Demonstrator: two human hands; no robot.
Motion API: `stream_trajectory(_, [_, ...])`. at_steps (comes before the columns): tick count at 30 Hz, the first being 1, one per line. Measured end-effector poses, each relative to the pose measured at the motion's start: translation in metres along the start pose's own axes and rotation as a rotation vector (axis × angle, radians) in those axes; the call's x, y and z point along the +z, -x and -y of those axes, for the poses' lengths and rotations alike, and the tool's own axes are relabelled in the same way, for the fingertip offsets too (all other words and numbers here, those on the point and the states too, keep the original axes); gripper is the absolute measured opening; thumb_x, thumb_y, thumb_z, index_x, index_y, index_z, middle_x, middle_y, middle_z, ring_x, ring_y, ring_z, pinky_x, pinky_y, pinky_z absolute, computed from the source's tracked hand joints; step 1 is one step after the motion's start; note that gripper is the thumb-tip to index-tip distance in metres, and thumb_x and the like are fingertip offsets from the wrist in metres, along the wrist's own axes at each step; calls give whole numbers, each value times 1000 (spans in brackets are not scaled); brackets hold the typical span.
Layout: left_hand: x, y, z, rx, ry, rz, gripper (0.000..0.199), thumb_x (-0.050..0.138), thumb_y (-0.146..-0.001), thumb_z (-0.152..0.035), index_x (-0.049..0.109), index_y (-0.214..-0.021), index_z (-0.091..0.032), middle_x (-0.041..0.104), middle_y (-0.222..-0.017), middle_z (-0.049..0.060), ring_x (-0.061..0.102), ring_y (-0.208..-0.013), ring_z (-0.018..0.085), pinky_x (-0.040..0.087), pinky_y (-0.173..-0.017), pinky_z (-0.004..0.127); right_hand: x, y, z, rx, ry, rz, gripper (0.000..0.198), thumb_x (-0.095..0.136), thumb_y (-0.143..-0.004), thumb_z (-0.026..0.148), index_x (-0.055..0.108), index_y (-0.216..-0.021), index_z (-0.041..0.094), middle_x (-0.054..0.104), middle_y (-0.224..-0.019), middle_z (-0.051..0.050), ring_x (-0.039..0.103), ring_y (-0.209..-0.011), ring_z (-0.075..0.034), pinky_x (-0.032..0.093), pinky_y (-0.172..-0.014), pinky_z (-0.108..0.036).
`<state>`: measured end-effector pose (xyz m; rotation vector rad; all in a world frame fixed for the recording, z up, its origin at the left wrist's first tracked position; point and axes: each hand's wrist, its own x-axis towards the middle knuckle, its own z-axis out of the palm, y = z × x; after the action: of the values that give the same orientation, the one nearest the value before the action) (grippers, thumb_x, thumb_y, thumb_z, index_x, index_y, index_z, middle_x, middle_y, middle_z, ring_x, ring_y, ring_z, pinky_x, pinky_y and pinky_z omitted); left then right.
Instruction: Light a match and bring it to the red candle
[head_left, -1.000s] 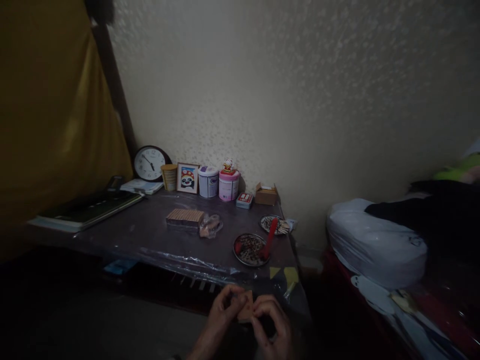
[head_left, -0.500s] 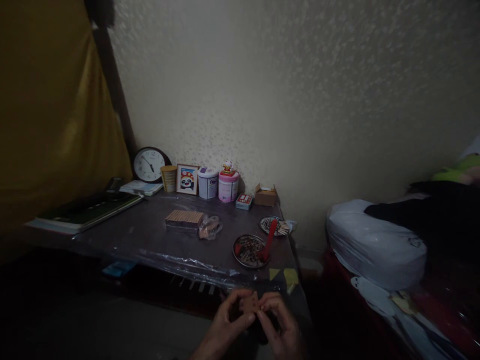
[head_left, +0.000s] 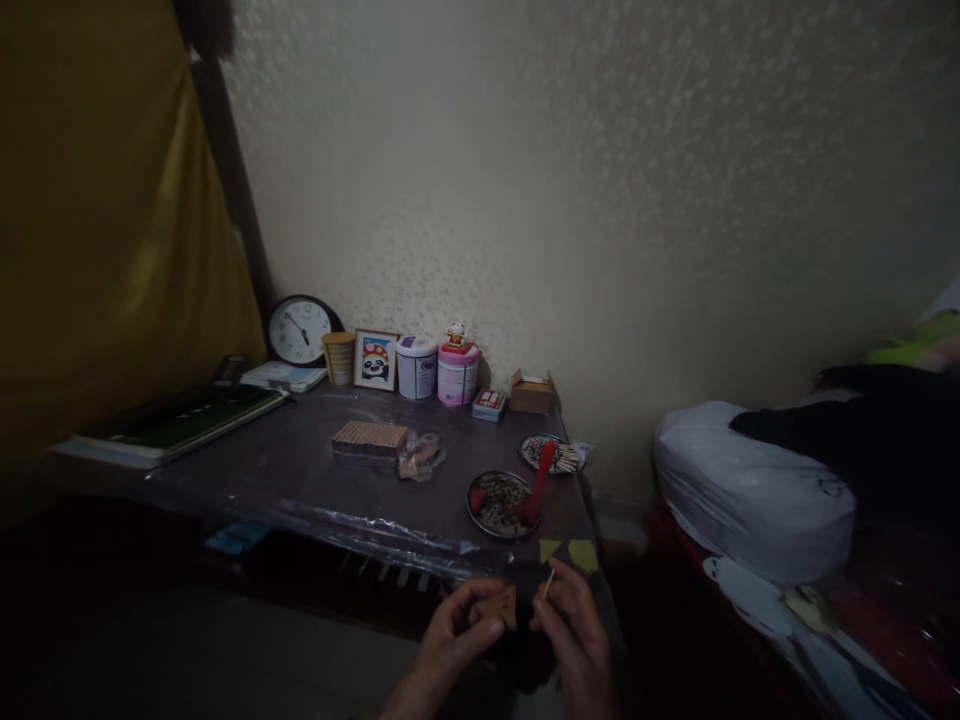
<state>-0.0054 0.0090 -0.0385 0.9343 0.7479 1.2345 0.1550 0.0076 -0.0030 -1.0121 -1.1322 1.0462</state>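
My left hand [head_left: 459,632] pinches a small flat brown card [head_left: 499,606] with a few dark marks on it. To its right, my right hand [head_left: 571,625] holds a short thin wooden stick [head_left: 549,583] between thumb and fingers, slightly apart from the card. Beyond the hands, near the table edge, sits a round metal plate [head_left: 480,525] of dark and pale bits with a red spoon [head_left: 541,485] resting in it. A smaller plate [head_left: 527,455] behind holds similar bits and several pale sticks [head_left: 570,458].
On the plastic-covered table [head_left: 300,470] lie a stack of brown pieces [head_left: 369,440] and a clear plastic bag [head_left: 421,456]. Yellow paper pieces [head_left: 581,555] lie at the front right corner. A clock [head_left: 302,330], picture frame [head_left: 376,360], tubs [head_left: 457,376] and small carton [head_left: 530,393] line the wall.
My right hand has moved right, away from the card, and the stick in it now shows clearly. My left hand still holds the card, now turned slightly.
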Motion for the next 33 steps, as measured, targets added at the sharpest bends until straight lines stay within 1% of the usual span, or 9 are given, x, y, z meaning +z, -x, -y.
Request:
stream_trajectory(6, [5,1,-8,-32,20,-16,48,80,-53,-40,67,-95,-21,71,-89,4,62,-85,22,43,-78,30,0,1,-3,27,-28,39,37,67,-74,36,56,-108,24,62,-72,2,61,-70,-16,47,-68,-25])
stream_trajectory(12, [6,3,-7,-60,40,-6,50,80,-54,-38,67,-99,-22,71,-94,5,62,-89,23,43,-80,31,0,1,0,40,-39,25,36,68,-72,40,58,-103,25,65,-72,2,58,-66,-14,47,-67,-23])
stream_trajectory(17, [7,5,-5,-67,64,42,50,79,-55,-37,66,-101,-22,72,-94,4,62,-89,22,44,-79,30,1,1,4,44,-38,26,36,69,-71,41,59,-101,23,64,-71,2,58,-64,-13,47,-65,-22])
stream_trajectory(22, [8,6,-8,-63,99,115,47,78,-58,-35,66,-102,-23,72,-93,3,63,-87,19,43,-79,27,3,2,9,46,-17,21,34,69,-70,40,60,-98,23,64,-68,2,60,-66,-14,48,-66,-22])
stream_trajectory(26, [9,6,-11,-44,93,104,44,79,-57,-33,67,-98,-23,72,-89,2,63,-83,17,43,-77,26,4,2,12,43,14,9,32,70,-70,39,61,-95,22,65,-68,2,60,-65,-13,47,-66,-20])
stream_trajectory(31, [11,5,-16,-65,107,78,47,80,-54,-37,67,-96,-23,71,-88,2,62,-83,17,42,-77,27,5,1,14,83,-11,4,34,70,-68,41,60,-95,21,66,-69,1,61,-66,-14,48,-65,-21])
stream_trajectory(33, [11,5,-17,-62,74,69,46,80,-54,-38,68,-95,-22,71,-86,2,61,-82,18,42,-76,27,4,1,14,78,-14,-1,36,71,-67,42,60,-94,21,66,-68,0,60,-64,-14,49,-64,-22])
